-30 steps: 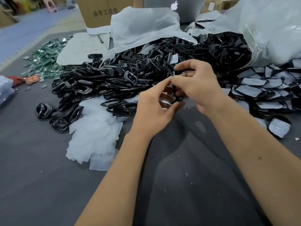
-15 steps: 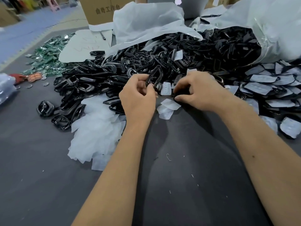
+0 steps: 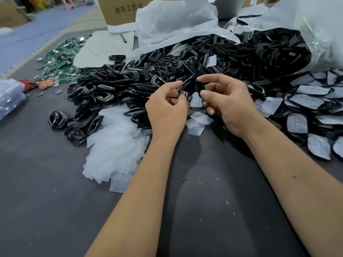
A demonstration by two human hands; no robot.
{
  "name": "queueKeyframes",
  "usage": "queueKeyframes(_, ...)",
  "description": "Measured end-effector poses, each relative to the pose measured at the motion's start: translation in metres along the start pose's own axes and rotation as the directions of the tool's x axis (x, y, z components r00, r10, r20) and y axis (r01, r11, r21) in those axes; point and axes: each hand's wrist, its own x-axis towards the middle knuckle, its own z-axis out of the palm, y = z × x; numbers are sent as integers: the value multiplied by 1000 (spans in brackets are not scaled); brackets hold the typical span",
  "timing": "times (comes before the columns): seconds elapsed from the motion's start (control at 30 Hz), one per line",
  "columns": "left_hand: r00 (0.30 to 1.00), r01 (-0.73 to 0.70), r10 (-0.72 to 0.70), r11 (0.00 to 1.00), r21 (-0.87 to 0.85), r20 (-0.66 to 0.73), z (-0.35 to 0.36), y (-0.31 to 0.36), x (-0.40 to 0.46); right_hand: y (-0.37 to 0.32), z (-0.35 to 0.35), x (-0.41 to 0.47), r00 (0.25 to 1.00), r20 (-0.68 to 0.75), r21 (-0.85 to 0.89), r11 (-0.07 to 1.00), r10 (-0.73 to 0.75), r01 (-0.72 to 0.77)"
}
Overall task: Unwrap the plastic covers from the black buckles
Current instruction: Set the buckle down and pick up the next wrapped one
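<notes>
1. I see a packing workshop or small factory floor: a grey surface [image 3: 46, 191] heaped with black buckles [image 3: 130, 76].
2. Bulk plastic sacks [image 3: 306, 30] spill stock.
3. Printed cardboard cartons [image 3: 118, 10] stand behind.
4. Peeled plastic covers [image 3: 115, 145] lie piled.

Hands [image 3: 196, 104] on one black buckle [image 3: 186, 87]

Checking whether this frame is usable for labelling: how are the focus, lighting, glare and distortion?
Head view: the hands, left hand and right hand, and the buckle they hold are fairly sharp; soft overhead light throws faint shadows on the table; glossy highlights on the buckle pile and the bag; the wide lens bends the edges, and the far box is softer.
</notes>
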Motion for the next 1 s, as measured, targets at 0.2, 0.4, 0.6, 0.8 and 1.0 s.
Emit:
queueKeyframes(0.2,1000,-10,10,1000,24,2,0,1,1,-1,0,-1,999,23,0,999,-36,36)
queueKeyframes(0.4,1000,-13,13,1000,5,6,0,1,1,0,2,-1,997,46,1,998,-64,64)
queueKeyframes(0.6,999,-39,39,999,-21,-3,1,1,0,-2,4,-2,996,-9,-35,996,-85,85)
queueKeyframes(0.8,999,-42,42,998,-36,-2,1,1,-1,-3,4,-1,974,-159,-136,981,-160,139)
queueKeyframes(1.0,998,-53,53,998,-22,19,2,0,0,0,9,0,943,-196,-285,935,-270,209)
